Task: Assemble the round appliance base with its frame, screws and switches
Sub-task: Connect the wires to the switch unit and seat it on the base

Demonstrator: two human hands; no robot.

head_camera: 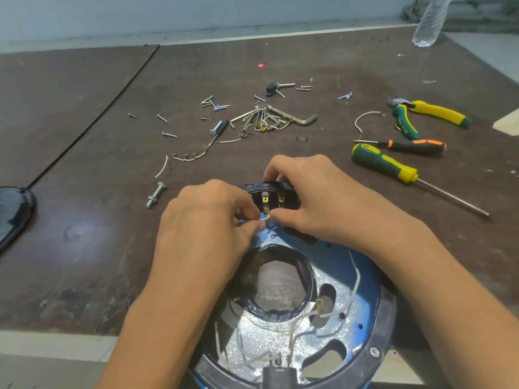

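Observation:
The round appliance base (351, 279), blue with a black rim and a large central hole, lies at the table's near edge. A black switch block (269, 193) with brass terminals sits at its far rim. My left hand (207, 234) pinches a thin white wire (265, 217) whose brass connector meets a terminal. My right hand (311, 192) grips the switch block from above, thumb by the connector. More white wires (355, 279) run across the base's inside. Loose screws (214, 103) lie scattered farther back.
Behind the base lie hex keys (280, 119), a bolt with nut (156, 193), wire pieces and a black switch part (271, 89). Pliers (429, 113) and two screwdrivers (393, 164) lie at right. A plastic bottle (429, 21) stands far right; a dark round cover (14, 211) lies at left.

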